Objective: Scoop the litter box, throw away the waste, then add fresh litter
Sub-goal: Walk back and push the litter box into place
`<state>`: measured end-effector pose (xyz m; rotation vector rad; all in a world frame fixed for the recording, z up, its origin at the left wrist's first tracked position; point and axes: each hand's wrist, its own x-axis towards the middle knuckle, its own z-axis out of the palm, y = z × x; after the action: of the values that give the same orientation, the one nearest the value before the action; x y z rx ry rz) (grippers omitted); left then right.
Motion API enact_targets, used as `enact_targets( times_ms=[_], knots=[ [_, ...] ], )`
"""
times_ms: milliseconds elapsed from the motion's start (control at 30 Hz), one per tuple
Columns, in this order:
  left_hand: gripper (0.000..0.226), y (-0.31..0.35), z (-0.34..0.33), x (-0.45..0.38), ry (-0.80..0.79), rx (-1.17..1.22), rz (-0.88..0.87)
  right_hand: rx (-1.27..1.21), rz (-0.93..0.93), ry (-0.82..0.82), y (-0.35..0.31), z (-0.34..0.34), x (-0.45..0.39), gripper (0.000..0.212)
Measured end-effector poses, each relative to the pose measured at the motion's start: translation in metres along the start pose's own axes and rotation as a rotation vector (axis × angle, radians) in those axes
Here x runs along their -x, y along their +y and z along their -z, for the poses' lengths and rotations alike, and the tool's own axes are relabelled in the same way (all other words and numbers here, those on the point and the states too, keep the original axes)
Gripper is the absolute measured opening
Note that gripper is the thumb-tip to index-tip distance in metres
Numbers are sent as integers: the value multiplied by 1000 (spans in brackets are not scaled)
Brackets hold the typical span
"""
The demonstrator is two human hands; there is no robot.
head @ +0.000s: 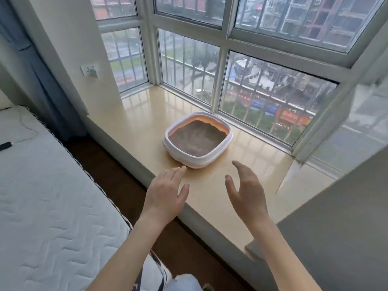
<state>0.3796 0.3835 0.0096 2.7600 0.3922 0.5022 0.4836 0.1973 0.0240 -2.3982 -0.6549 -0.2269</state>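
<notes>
Head view: both my hands, left (pixel 165 192) and right (pixel 247 190), grip apart, empty; white-rimmed orange plastic litter box (pixel 197 137) near counter's front edge, apparently unscooped.

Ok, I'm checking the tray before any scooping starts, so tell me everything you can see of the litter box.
The white plastic litter box with an orange base is a rounded square with a raised rim, orange on its inner walls. It sits flat and upright on the glossy beige windowsill near the window. Grey-brown litter fills it, heaped higher toward the far side. The left hand's fingertips reach close to its near edge; contact is unclear.
</notes>
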Motion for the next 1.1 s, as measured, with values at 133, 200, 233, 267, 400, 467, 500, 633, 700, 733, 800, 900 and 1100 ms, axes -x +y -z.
enact_targets(
  times_ms=[133,200,233,267,400,467,500,633,700,733,800,900,1100],
  knots=[
    [47,-15,-11,-37,-17,-38,56,-36,5,-39,13,-26,-48,43],
    [46,-24,-18,-55,-32,-37,71,-61,-9,-50,19,-41,-67,43],
    [46,-30,-21,-65,-39,-37,74,-73,-17,-51,22,-48,-76,43],
    [46,-35,-26,-75,-41,-41,77,-78,-16,-50,24,-55,-85,43],
    [44,-68,-45,-123,-67,-51,42,-59,-40,-29,32,-86,-125,41],
    [44,-88,-57,-152,-76,-47,8,-62,-71,-14,34,-105,-149,41],
    [44,-94,-60,-163,-76,-43,-6,-64,-80,-10,34,-111,-157,42],
    [46,-149,-74,-235,-136,-25,-106,-48,-159,21,23,-155,-210,41],
    [47,-175,-76,-269,-186,-24,-150,-51,-205,40,14,-174,-233,40],
    [47,-188,-76,-285,-204,-27,-181,-48,-228,55,10,-183,-244,40],
    [48,-209,-77,-313,-236,-25,-242,-36,-269,67,3,-197,-260,40],
    [50,-229,-85,-351,-294,-4,-317,-22,-313,71,-4,-212,-279,41],
    [57,-237,-113,-387,-362,33,-419,-9,-329,36,8,-231,-291,43]
  ],
)
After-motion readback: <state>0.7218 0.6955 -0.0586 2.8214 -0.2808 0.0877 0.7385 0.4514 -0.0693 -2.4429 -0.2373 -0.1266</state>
